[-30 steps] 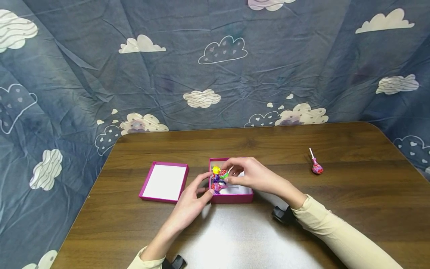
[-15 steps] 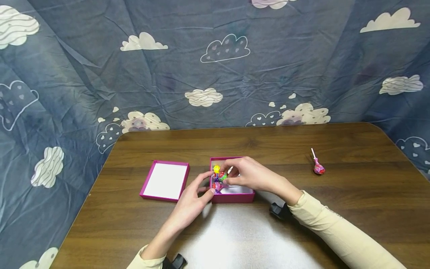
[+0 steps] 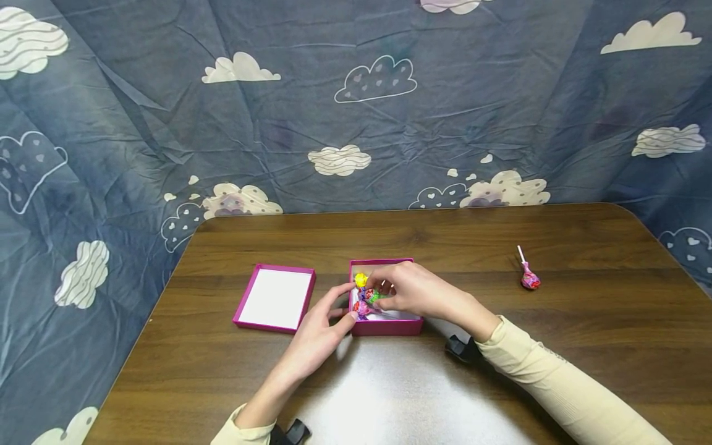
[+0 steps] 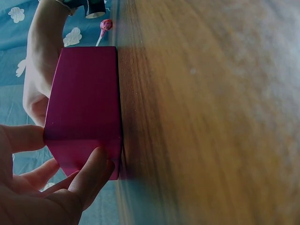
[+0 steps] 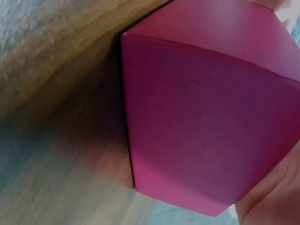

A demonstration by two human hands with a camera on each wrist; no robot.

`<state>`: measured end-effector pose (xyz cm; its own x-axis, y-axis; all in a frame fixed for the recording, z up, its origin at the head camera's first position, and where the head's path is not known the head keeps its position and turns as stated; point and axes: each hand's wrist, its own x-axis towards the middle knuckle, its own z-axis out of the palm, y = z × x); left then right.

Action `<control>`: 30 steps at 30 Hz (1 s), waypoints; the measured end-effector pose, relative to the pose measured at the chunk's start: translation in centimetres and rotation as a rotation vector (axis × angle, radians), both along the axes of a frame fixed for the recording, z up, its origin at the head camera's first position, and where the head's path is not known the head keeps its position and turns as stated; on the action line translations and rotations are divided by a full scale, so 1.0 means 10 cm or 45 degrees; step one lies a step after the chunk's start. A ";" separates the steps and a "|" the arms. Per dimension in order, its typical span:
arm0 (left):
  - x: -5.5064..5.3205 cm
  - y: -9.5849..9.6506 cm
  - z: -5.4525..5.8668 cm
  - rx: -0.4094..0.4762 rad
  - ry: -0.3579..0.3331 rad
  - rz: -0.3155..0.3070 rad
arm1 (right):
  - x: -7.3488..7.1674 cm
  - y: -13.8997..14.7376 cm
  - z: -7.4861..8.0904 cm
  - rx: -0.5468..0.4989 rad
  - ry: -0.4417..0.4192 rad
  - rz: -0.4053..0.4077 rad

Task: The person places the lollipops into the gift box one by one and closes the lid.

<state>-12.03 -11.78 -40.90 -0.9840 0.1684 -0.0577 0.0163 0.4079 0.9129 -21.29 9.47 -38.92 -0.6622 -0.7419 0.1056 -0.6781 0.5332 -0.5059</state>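
Observation:
An open magenta box (image 3: 386, 327) with a pale inside stands mid-table. My left hand (image 3: 318, 334) touches its left wall, fingers spread and thumb at the near corner; the left wrist view shows the fingertips against the side. Over the box, my right hand (image 3: 414, 289) has thumb and index finger around a green-and-red wrapped lollipop (image 3: 372, 297). A yellow lollipop (image 3: 361, 280) and a pink one (image 3: 362, 307) lie along the box's left side, with purple wrappers between. My right hand hides part of the box's inside. In the right wrist view the box wall (image 5: 206, 117) covers the fingertips.
To the left of the box lies its lid (image 3: 276, 299), white inside up with a magenta rim. A pink lollipop (image 3: 530, 279) lies far right on the brown wooden table (image 3: 473, 247). Behind the table hangs a blue cloth (image 3: 267, 123) with cloud prints.
Inside the box, the green-and-red lollipop has shifted slightly nearer to me, together with my right hand's fingertips. My left hand stays at the box's left wall. The head view drifts slightly.

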 end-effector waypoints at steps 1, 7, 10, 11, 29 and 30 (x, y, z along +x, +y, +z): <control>0.00 0.00 0.00 0.000 -0.001 -0.001 | 0.00 0.00 0.00 -0.001 -0.001 0.001; 0.00 0.00 -0.01 -0.015 0.009 0.003 | -0.01 -0.01 -0.01 0.038 0.045 0.021; 0.00 0.00 -0.01 -0.018 0.011 0.003 | -0.01 -0.03 -0.02 0.086 0.108 0.023; -0.01 0.00 -0.01 -0.016 0.009 0.003 | -0.01 -0.04 -0.03 0.106 0.131 0.023; 0.00 0.01 0.00 -0.002 0.005 0.014 | 0.00 -0.12 -0.06 0.142 0.177 0.037; 0.00 0.01 0.00 -0.001 0.004 0.014 | 0.00 -0.12 -0.06 0.138 0.179 0.037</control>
